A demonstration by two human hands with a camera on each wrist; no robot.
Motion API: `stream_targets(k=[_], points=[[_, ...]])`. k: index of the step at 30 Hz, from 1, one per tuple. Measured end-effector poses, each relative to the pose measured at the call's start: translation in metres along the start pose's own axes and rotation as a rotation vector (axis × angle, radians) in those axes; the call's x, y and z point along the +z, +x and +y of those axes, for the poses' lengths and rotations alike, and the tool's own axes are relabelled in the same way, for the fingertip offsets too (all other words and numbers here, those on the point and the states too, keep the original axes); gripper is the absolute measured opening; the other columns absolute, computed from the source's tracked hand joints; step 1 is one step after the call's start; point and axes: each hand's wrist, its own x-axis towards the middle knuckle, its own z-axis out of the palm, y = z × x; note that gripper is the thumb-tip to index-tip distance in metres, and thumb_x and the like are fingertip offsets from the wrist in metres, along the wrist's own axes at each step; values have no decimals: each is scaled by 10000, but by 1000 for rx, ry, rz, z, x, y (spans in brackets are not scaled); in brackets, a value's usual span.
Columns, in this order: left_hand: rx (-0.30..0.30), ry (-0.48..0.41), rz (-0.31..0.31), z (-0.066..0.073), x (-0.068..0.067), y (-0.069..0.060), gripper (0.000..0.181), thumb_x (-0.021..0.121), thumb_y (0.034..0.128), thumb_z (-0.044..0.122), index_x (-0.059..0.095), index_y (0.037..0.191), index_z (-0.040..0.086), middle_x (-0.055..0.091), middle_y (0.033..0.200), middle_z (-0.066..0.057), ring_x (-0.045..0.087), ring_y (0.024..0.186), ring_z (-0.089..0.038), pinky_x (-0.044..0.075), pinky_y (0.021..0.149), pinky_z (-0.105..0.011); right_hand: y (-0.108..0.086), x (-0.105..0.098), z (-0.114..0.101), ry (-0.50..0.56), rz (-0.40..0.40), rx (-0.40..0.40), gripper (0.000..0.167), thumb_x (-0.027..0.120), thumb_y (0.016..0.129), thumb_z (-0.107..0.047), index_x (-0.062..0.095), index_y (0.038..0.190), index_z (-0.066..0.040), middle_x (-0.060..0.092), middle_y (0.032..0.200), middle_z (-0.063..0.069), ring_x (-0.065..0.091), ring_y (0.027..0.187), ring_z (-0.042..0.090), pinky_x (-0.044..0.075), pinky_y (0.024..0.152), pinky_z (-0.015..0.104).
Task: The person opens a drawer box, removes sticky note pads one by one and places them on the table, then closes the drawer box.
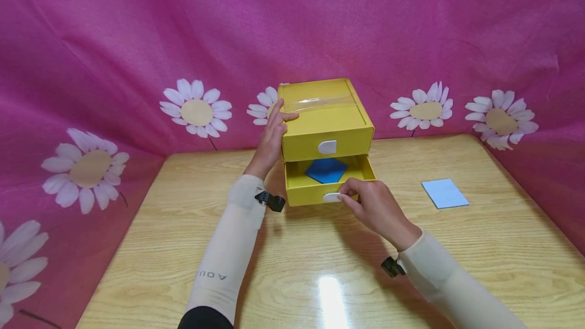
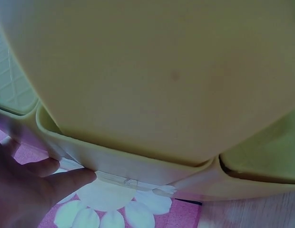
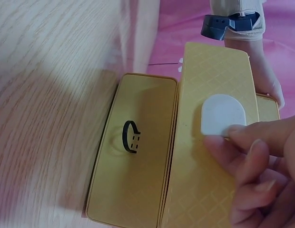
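Observation:
A yellow two-drawer box (image 1: 326,116) stands at the back of the table, a strip of clear tape across its top. Its lower drawer (image 1: 311,196) is pulled out, and a dark blue flat piece (image 1: 326,170), perhaps paper, lies inside. On the drawer's front sits a white rounded tab handle (image 3: 222,115). My right hand (image 1: 376,206) pinches that handle between thumb and forefinger. Against the left side and top edge of the box rests my left hand (image 1: 270,141), fingers extended. The left wrist view shows its fingers (image 2: 73,183) touching the yellow plastic.
To the right of the box, a light blue square (image 1: 445,193) lies flat on the wooden table (image 1: 183,227). Behind stands a pink cloth (image 1: 256,24) with white daisies. Both wrists carry a small black camera mount.

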Motion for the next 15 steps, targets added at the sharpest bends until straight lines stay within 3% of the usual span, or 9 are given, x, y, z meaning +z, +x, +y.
stream_targets(k=[15], points=[[-10, -3, -1, 1, 0, -1, 479, 291, 934, 267, 578, 1269, 80, 126, 1607, 45, 85, 1444, -78, 134, 1149, -445, -6, -1, -4, -3, 5, -10, 68, 750, 829, -154, 689, 849, -132, 667, 721, -65, 434, 501, 51, 378, 474, 241]])
